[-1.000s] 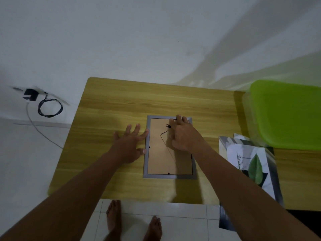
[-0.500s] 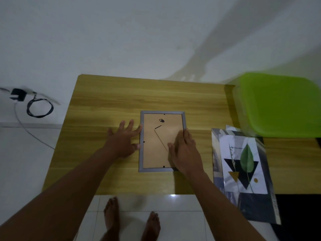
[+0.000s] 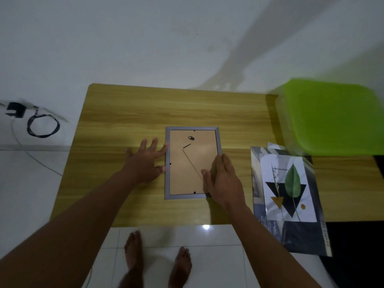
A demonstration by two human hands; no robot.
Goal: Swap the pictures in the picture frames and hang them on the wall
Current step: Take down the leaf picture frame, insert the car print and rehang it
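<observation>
A grey picture frame [image 3: 192, 129] lies face down in the middle of the wooden table [image 3: 145, 109], its brown backing board [image 3: 187, 163] with a small hanger and fold-out stand facing up. My left hand [image 3: 145, 163] lies flat on the table, its fingertips touching the frame's left edge. My right hand [image 3: 223, 181] rests flat with straight fingers on the frame's lower right corner and right edge. A leaf picture [image 3: 288, 188] lies on top of other prints to the right of the frame.
A green plastic lid or bin [image 3: 332, 117] sits at the table's back right. A black cable coil and plug [image 3: 41, 125] hang on the white wall at left. My bare feet [image 3: 158, 265] stand on white tiles before the table's front edge.
My right hand has slid from the frame's top, near the hanger, down to its lower right corner. My left hand has stayed at the left edge. The camera view shifted slightly.
</observation>
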